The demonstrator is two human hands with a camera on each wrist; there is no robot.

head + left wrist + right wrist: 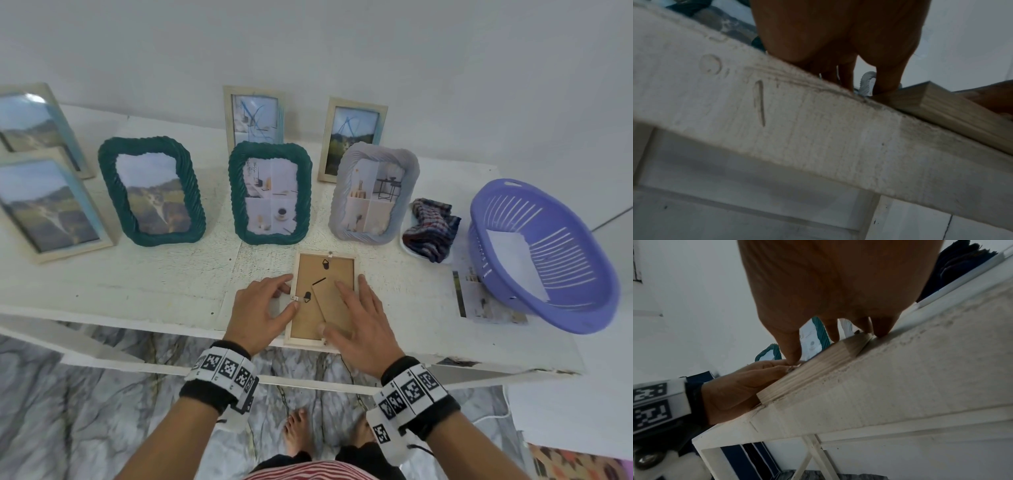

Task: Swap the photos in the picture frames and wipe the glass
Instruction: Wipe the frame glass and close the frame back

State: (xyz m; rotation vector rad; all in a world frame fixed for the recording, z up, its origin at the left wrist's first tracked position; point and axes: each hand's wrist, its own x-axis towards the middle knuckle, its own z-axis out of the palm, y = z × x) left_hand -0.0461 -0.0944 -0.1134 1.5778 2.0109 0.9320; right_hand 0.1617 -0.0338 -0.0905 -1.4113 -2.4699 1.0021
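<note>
Seen from above: a pale wooden picture frame [322, 298] lying face down at the near edge of a white table [137, 284], brown backing board [308, 318] upward, long axis running away from the body. Both hands on it. Left hand [262, 310] at the frame's left rim, forefinger and thumb closing on a small metal tab [294, 299] about halfway along that side (a retaining clip, by the look of it); whether actually pinched or only touched, impossible to tell. Right hand [358, 325] spread flat, fingers straight, pressing down on the folded easel stand [334, 305] and the backing, gripping nothing.

Key relation for the coming move: tab on the frame's left edge, directly under the left fingertips, so left hand nearer; right hand simply pinning the frame. Probably the stage of freeing the backing, photo not yet out.

Left wrist view: fingers [888, 76] coming down onto the frame's corner [941, 104], table edge filling most of the picture; tab not visible. Right wrist view: right fingertips [791, 352] resting along the frame's top, left hand [740, 386] meeting them at the rim, and the frame's side sitting flush on the table, which the overhead view does not reveal.

Elsewhere: a checked cloth [431, 229] on a small dish to the right, well apart, beside a purple basket [544, 257]; loose photos [479, 301] lying partly under the basket.
</note>
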